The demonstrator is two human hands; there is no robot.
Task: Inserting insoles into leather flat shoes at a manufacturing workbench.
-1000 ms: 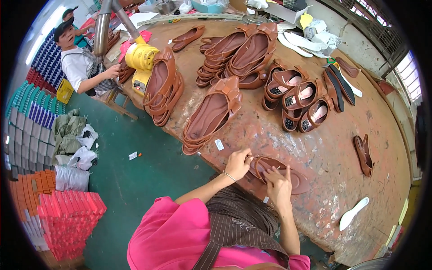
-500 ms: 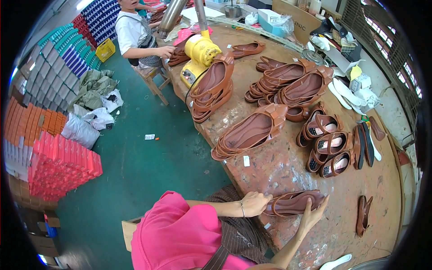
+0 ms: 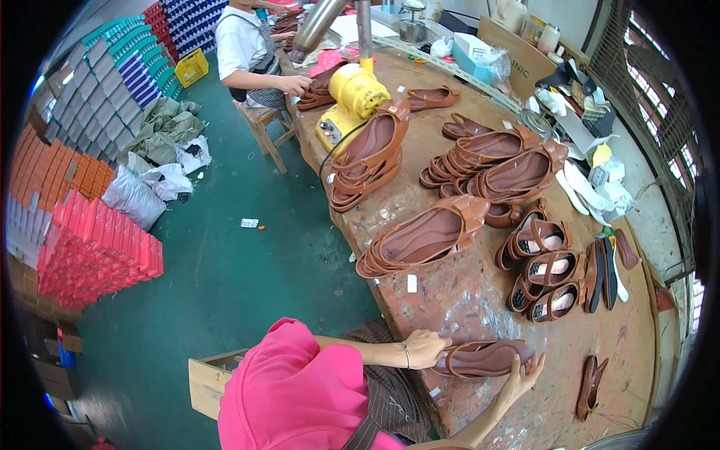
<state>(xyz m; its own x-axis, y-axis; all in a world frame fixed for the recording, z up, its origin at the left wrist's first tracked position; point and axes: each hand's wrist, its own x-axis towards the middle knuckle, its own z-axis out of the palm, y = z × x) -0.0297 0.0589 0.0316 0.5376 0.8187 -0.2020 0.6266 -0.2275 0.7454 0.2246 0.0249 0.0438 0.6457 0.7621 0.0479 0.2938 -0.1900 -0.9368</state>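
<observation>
- Now, from the head camera, the left hand (image 3: 424,348) is closed over the heel end of a flat brown leather shoe upper (image 3: 486,358) lying on the stained brown worktable (image 3: 480,300), close to its near edge.
- Meanwhile the right hand (image 3: 519,377) cups the toe end from below, fingers spread and curled up against the sole edge, so both hands grip the same piece and neither is free.
- A pink cap (image 3: 296,390) fills the lower middle of the view and hides the forearms' start.
- Just beyond the hands sits a stack of nested brown shoe uppers (image 3: 420,238), with a small white tag (image 3: 411,283) between it and the held piece.
- Farther back stand a second stack of brown uppers (image 3: 367,157) beside a yellow machine (image 3: 352,97), and a third cluster of uppers (image 3: 495,161) to the right.
- Finished brown sandals with pale insoles (image 3: 544,274) stand in a column on the right, near dark insoles (image 3: 604,266).
- A single brown strap piece (image 3: 589,386) lies apart near the table's right edge.
- Another person in a white shirt (image 3: 244,45) works at the far end, seated on a wooden stool (image 3: 266,131).
- As a judgement: the held piece lies close to the table's rim, so a loose pinch could let it slide off onto the green floor (image 3: 225,277); glue residue on the table might also mark the leather.
</observation>
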